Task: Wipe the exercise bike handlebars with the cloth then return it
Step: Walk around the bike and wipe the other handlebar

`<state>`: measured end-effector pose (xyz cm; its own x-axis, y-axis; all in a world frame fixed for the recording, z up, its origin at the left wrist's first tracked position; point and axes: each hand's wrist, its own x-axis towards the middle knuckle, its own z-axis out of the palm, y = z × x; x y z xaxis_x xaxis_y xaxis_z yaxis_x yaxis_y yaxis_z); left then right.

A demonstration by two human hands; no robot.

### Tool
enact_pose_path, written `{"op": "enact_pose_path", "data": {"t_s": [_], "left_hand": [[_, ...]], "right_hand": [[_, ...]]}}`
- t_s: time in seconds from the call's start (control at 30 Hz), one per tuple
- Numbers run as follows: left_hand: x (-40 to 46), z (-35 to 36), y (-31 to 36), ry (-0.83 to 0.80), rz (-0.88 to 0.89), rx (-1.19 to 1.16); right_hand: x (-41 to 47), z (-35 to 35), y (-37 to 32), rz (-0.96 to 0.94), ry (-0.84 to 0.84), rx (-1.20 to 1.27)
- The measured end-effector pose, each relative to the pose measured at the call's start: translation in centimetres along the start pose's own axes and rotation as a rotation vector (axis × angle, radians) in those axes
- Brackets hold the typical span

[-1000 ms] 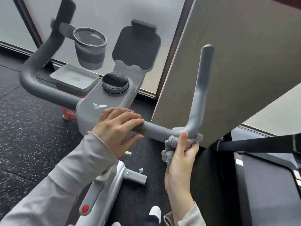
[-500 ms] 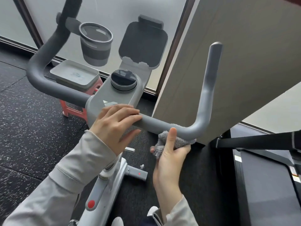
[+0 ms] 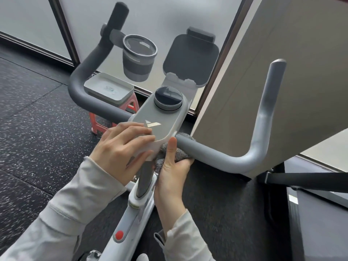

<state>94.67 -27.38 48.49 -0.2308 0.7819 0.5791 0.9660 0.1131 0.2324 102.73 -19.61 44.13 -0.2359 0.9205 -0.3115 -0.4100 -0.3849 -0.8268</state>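
The grey handlebar [image 3: 222,156] of the exercise bike runs from a curved left horn to an upright right horn. My right hand [image 3: 174,166] grips a fuzzy grey cloth [image 3: 179,155] wrapped around the bar's inner right end, right beside the centre console [image 3: 160,127]. Its thumb points up along the console's edge. My left hand [image 3: 122,147] rests on the console's near left corner, fingers curved over its edge. Most of the cloth is hidden under the bar and my palm.
A cup holder [image 3: 138,57] and a tablet bracket [image 3: 191,60] stand on the bike's front. A grey tray [image 3: 108,89] sits on a red stool [image 3: 98,123]. A beige panel [image 3: 273,81] stands close behind the right horn. A treadmill [image 3: 316,213] lies at the right.
My right hand slid the cloth leftward along the bar, from the right bend to the console. My left hand moved off the bar onto the console's corner. The view shifted.
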Motion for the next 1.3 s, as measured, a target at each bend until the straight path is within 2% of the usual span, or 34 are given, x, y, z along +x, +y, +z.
{"op": "enact_pose_path", "data": {"t_s": [0.13,0.27,0.4,0.6,0.77,0.83,0.9,1.0,1.1,1.17,1.3], "left_hand": [[0.5,0.4,0.7,0.015,0.001,-0.032],[1.4,1.0,1.8,-0.001,0.018,-0.067],[2.3,1.8,2.7,-0.005,0.054,-0.112],[3.0,3.0,3.2,-0.040,0.012,-0.079],[2.9,4.0,3.2,-0.037,-0.039,-0.037],[2.9,4.2,3.1,-0.033,-0.050,-0.039],[2.9,4.3,3.0,-0.033,-0.053,-0.040],[2.8,4.2,2.9,-0.039,-0.058,-0.067],[2.8,4.1,2.8,-0.038,-0.060,-0.103],[2.8,4.0,2.8,-0.039,-0.058,-0.116],[2.8,3.8,2.7,-0.040,-0.049,-0.117]], "right_hand": [[0.1,-1.6,-0.3,-0.002,-0.030,0.031],[0.2,-4.0,-1.9,-0.035,0.023,0.030],[0.6,-7.3,-3.9,-0.123,0.028,0.005],[1.0,-12.1,-6.6,-0.261,0.113,-0.303],[0.8,-14.2,-10.7,-0.599,0.176,-0.730],[1.5,-14.1,-12.6,-0.751,0.120,-0.953],[2.5,-13.3,-14.3,-0.823,0.030,-1.199],[2.9,-11.4,-15.7,-0.806,-0.128,-1.437],[2.1,-10.1,-15.3,-0.787,-0.209,-1.657],[1.3,-9.1,-14.3,-0.792,-0.255,-1.757],[0.3,-6.3,-11.9,-0.877,-0.341,-1.802]]}}
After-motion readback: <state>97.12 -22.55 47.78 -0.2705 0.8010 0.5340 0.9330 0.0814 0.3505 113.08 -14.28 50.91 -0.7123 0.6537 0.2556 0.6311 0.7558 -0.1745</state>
